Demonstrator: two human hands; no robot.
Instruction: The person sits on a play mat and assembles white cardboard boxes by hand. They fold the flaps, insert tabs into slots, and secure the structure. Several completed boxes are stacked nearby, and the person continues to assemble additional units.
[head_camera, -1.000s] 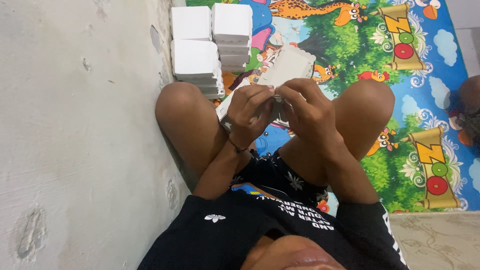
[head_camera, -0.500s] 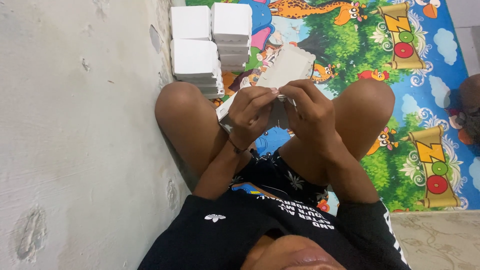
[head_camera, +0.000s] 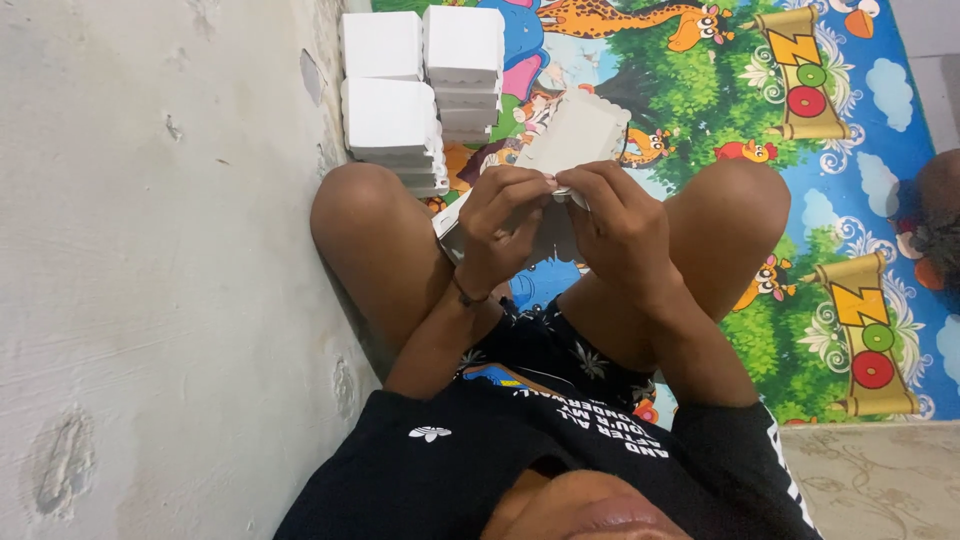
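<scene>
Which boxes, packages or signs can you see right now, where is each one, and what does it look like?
Box being folded: in both hands above the lap, pale flat cardboard, scalloped flap raised.
Stacks of boxes: by the wall beyond the left knee, white, square, scalloped edges.
Scroll signs: printed on the play mat at right, tan with coloured round shapes.
Shirt print: white on black.

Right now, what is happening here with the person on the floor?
A person sits on a colourful play mat beside a wall, knees up. The left hand and the right hand both grip a flat white cardboard piece with a scalloped edge, fingertips meeting along its lower part. Stacks of finished white boxes stand against the wall, just beyond the left knee.
</scene>
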